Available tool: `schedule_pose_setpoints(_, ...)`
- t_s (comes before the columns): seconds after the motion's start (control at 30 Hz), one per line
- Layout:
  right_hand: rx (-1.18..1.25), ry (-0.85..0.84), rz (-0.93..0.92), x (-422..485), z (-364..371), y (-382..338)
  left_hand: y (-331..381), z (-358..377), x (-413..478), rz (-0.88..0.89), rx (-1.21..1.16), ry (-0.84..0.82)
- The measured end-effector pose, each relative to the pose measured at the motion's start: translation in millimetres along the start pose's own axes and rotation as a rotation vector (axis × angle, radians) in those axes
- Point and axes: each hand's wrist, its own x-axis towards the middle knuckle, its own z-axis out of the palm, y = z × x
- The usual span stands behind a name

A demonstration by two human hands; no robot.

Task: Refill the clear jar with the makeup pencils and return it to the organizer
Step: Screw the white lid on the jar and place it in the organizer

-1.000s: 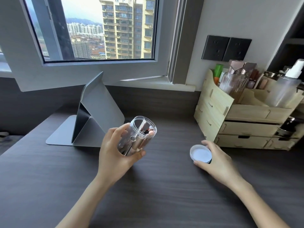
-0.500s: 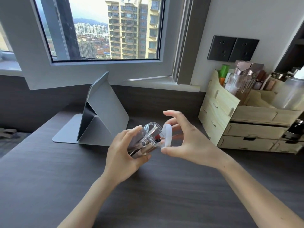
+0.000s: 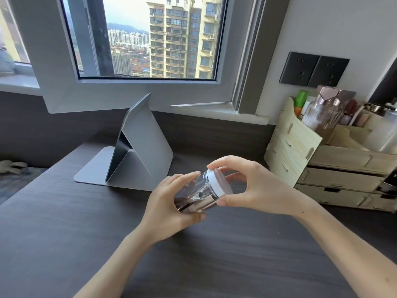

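Left hand [image 3: 169, 203] wraps jar [image 3: 194, 195], axis tilted up-right; right hand [image 3: 257, 186] pinches lid [image 3: 217, 184] on mouth. Organizer [image 3: 322, 164] beyond right hand.

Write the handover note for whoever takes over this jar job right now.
Left hand: grip closed around the clear jar, held tilted above the desk.
Right hand: fingertips pinch the white lid, seated on the jar's mouth.
Makeup pencils are inside the jar.
Done: refill; lid on, tightness unclear.
Left: finish closing the lid, then set the jar back in the wooden organizer on the right.
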Motion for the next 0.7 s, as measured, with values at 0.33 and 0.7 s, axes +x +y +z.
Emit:
schedule_pose_setpoints(0.33,-0.146,-0.023,0.004,2,-8,-9,15,-5,4,-0.116,-0.161,-0.084)
schedule_pose_setpoints(0.7,-0.075,-0.183,0.234,-7,-27,-8,33,-1,10,-0.029,0.017,-0.05)
